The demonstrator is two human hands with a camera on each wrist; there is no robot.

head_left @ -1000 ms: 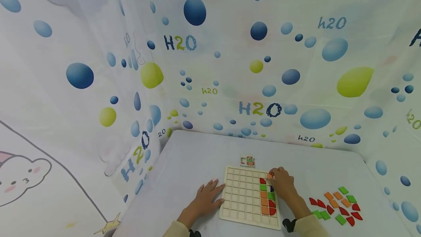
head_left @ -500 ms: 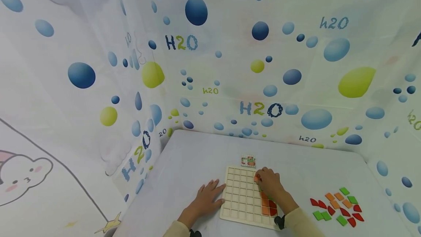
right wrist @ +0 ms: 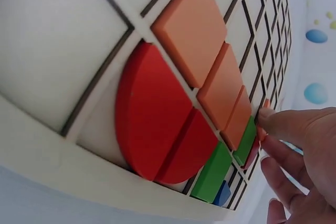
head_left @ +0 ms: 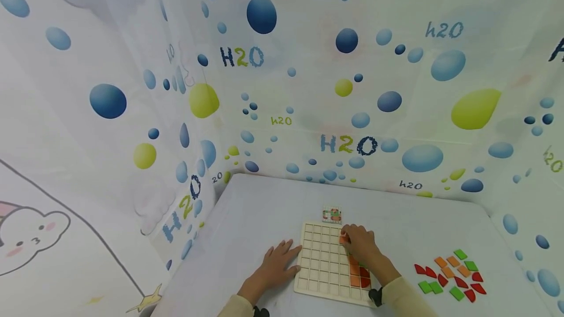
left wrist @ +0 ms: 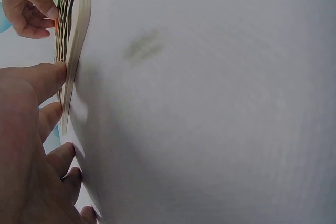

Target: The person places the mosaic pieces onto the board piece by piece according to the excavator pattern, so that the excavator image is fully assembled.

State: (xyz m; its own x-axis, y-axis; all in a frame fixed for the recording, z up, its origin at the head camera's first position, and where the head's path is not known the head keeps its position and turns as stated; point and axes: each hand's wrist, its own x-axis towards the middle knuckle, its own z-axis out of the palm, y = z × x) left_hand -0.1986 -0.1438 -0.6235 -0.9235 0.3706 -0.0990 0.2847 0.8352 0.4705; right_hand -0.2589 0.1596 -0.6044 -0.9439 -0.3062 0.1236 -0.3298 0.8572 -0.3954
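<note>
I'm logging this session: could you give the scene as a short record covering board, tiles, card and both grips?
Board: pale grid, lying on the white table
Placed tiles: orange, red and green, plus a blue piece, toward the board's right side
Right grip: pinches an orange tile toward the board's far edge
Left grip: touches the board's left edge, fingers spread
Loose tiles: red, orange and green, right of the board
Card: patterned, beyond the board's far edge

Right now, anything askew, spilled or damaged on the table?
Yes: a faint brownish smudge on the white tabletop, beside the board. Odd because it breaks the plain surface; can't tell whether it's a spill.
</note>
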